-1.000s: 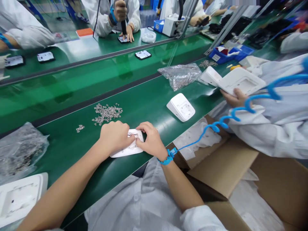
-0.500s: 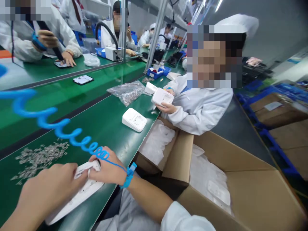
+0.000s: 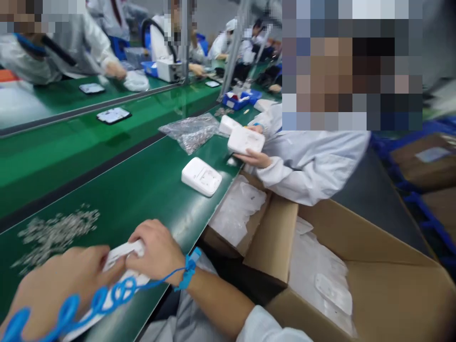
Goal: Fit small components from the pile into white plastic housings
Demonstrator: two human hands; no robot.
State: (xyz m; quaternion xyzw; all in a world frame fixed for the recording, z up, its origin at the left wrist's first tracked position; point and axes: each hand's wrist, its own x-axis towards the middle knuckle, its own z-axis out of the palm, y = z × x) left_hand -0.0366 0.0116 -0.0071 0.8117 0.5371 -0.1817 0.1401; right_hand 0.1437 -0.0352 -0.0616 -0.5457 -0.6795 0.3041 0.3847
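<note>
White housing (image 3: 124, 251): flat on green belt (image 3: 142, 190), long axis toward lower left.
Left hand (image 3: 57, 285): curled, gripping housing.
Right hand (image 3: 156, 251): fingers bent over upper end.

Bright overhead light, motion blur, edge distortion

Bare tabletop (image 3: 142, 190) lying open btwn screw pile (image 3: 57, 232) & white housing (image 3: 201, 176); cardboard box (image 3: 270, 237) blocking rt edge, co-worker's sleeve (image 3: 302, 166) crowding beyond.

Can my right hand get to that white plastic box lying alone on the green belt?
Probably yes: the right hand has bare green belt between it and the white plastic box.
</note>
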